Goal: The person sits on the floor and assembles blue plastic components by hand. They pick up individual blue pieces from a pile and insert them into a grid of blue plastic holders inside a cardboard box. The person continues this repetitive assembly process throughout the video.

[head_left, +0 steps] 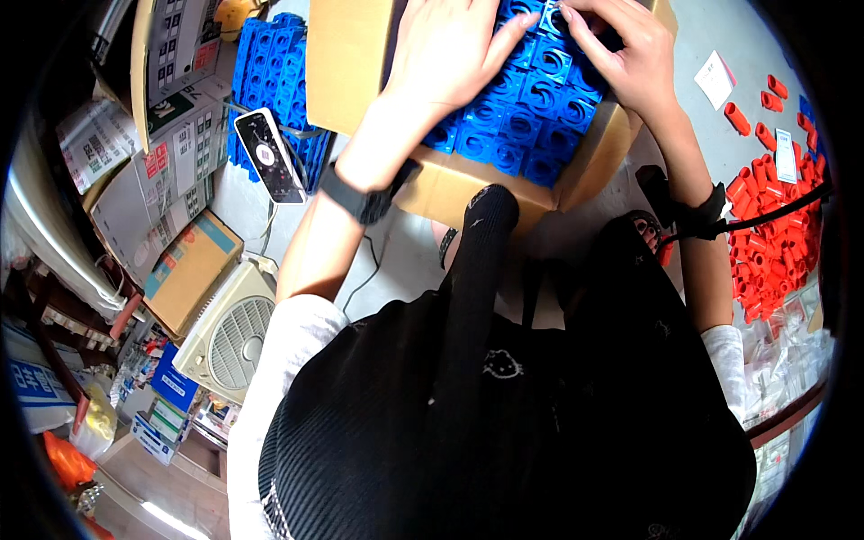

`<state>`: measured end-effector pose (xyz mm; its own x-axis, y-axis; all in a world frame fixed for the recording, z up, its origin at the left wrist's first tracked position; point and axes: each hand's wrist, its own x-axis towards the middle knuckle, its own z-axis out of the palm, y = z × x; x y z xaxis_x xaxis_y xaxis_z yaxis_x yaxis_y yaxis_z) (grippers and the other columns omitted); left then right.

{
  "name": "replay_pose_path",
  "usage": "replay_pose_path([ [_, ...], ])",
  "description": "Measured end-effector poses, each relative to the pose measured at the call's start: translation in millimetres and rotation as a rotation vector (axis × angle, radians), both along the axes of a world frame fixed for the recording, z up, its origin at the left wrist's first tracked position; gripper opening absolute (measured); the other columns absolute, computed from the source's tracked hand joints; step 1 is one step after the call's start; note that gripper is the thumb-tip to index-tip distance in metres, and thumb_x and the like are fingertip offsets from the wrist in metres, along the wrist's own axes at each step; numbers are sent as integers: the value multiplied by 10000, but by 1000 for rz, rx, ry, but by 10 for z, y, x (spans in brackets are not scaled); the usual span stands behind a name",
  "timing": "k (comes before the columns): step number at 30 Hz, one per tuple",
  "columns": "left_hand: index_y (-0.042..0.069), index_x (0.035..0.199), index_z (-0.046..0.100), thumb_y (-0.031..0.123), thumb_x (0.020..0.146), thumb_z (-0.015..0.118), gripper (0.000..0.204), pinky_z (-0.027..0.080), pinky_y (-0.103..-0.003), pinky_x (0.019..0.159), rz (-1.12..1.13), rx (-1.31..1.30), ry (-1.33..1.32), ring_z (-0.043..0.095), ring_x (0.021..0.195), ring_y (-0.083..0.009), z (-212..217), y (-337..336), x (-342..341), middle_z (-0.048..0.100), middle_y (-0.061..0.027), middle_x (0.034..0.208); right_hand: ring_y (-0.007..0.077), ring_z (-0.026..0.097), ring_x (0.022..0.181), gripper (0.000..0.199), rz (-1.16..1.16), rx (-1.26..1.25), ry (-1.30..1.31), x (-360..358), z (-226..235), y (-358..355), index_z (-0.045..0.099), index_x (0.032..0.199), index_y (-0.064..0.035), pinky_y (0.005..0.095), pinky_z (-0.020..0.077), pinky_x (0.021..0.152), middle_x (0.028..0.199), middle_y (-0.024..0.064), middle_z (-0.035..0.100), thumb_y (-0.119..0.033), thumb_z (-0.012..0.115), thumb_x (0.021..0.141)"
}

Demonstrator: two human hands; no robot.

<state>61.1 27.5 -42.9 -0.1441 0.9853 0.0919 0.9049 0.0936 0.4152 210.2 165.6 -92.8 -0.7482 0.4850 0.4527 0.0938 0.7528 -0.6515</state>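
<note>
An open cardboard box (351, 58) is packed with rows of square blue plastic pieces (513, 121), each with a round hole. My left hand (445, 49) lies over the left side of the box, thumb spread toward the pieces. Its other fingers run up to the picture's top edge and are partly cut off. My right hand (630, 45) reaches in from the right, thumb and forefinger closed at the edge of one blue plastic piece (555, 20) at the top of the rows. A dark band circles each wrist.
Stacked blue parts (270, 76) stand left of the box, with a phone (270, 157) in front. Further left are cartons (191, 270) and a beige fan (238, 328). Red plastic tubes (774, 243) are heaped on the floor at right, beside clear bags (787, 360). A cable (778, 209) runs from my right wrist.
</note>
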Motion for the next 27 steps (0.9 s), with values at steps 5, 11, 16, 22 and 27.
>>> replay_pose_path([
  [5, 70, 1481, 348, 380, 890, 635, 727, 236, -460, 1149, 74, -137, -22, 273, 1441, -313, 13, -502, 373, 299, -150, 1551, 256, 591, 623, 44, 24, -7, 1, 7, 2, -12, 659, 779, -45, 346, 475, 605, 687, 101, 611, -68, 696, 776],
  [11, 42, 1466, 370, 383, 860, 658, 752, 162, -517, 1167, 192, -156, 15, 244, 1451, -339, -280, -839, 527, 285, -188, 1552, 249, 608, 634, 47, 47, 46, -10, -64, -27, -19, 672, 790, -57, 338, 481, 602, 692, 87, 625, -93, 699, 777],
  [16, 72, 1463, 393, 344, 878, 629, 687, 178, -535, 1147, 238, -167, 38, 259, 1448, -333, -354, -796, 569, 295, -165, 1556, 248, 614, 622, 57, 48, 31, -7, 2, -49, 21, 676, 794, -56, 338, 487, 610, 686, 87, 631, -102, 702, 777],
  [22, 69, 1446, 419, 306, 883, 628, 645, 190, -502, 1160, 223, -124, 61, 276, 1435, -354, -342, -808, 533, 329, -170, 1537, 265, 627, 668, 91, 41, 45, -10, -9, -60, -4, 675, 808, -55, 362, 495, 642, 720, 94, 642, -144, 694, 804],
  [27, 51, 1435, 434, 224, 851, 671, 653, 257, -511, 1131, 257, 24, 56, 330, 1402, -387, -361, -816, 577, 370, -198, 1506, 274, 628, 685, 90, 44, 22, 65, 0, -111, -2, 677, 801, -61, 373, 500, 659, 730, 94, 648, -149, 691, 795],
])
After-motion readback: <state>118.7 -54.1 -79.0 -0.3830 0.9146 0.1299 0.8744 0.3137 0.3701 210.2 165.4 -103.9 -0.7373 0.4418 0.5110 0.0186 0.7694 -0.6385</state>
